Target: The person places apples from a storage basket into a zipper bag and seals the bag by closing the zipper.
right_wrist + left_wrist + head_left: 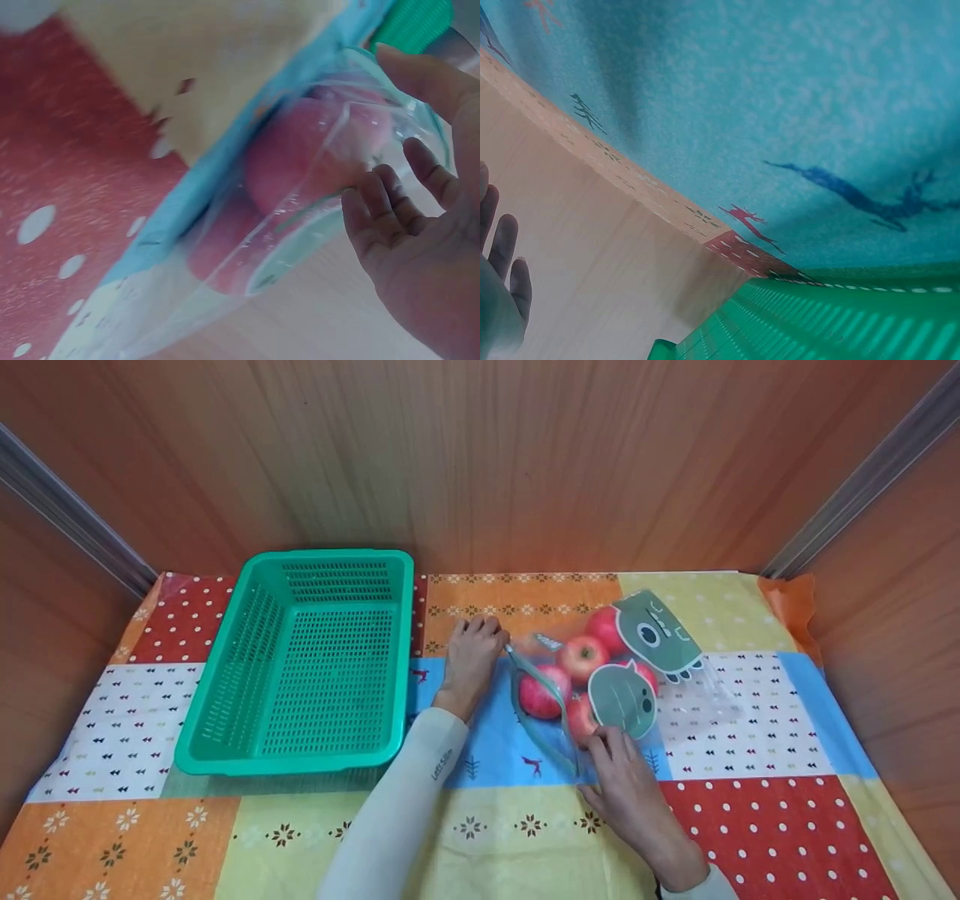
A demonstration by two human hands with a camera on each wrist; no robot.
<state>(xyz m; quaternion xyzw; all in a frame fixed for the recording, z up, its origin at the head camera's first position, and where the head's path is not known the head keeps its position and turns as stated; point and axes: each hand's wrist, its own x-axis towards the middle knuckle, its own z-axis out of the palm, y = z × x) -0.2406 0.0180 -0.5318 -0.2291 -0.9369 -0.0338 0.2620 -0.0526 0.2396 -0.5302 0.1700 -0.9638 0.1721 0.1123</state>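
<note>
A clear zip bag (712, 701) with green cartoon animal prints lies on the patchwork cloth, holding several red apples (583, 658). Its green-edged mouth gapes in a loop toward the left. My left hand (474, 656) is at the far corner of that mouth, fingertips right by the edge; the left wrist view shows its fingers (504, 244) loosely extended, its thumb hidden. At the near side of the bag, my right hand (624, 780) has its fingertips against the plastic beside the lower apple. In the right wrist view, its thumb and fingers (386, 199) are spread and relaxed.
To the left stands a green perforated basket (406, 660), with no contents visible inside. Beneath everything is a patchwork tablecloth (300, 840). Wooden panels (480, 465) wall off the back and both sides. Some orange cloth (793, 611) bunches at the far right corner.
</note>
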